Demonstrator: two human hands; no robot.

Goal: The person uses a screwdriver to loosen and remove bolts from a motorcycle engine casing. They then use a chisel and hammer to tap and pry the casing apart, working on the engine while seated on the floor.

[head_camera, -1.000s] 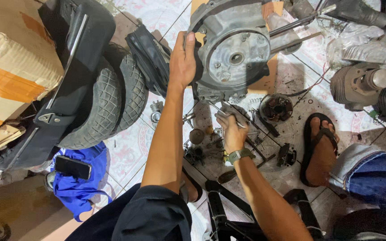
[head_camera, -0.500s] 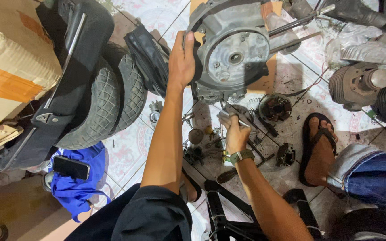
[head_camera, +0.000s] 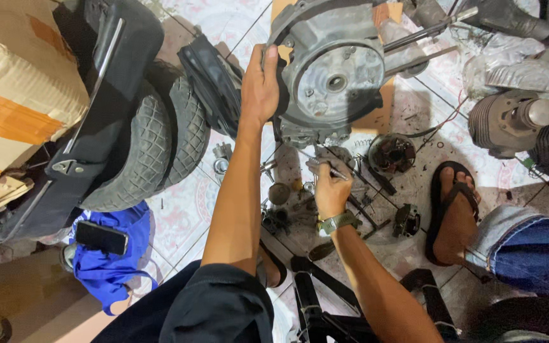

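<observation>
Grey engine casing (head_camera: 335,76) gripped by left hand (head_camera: 260,82); tyres (head_camera: 154,152) beside, left.

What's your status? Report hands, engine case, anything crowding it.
Left hand grips the grey engine case rim. Right hand holds a thin metal tool just below it. Loose parts and tyres crowd the floor.

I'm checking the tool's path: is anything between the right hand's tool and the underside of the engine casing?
Nothing visible blocks it. The right hand holds a thin metal tool just below the engine casing, which the left hand grips at its edge. Loose parts lie on the floor beside it.
</observation>
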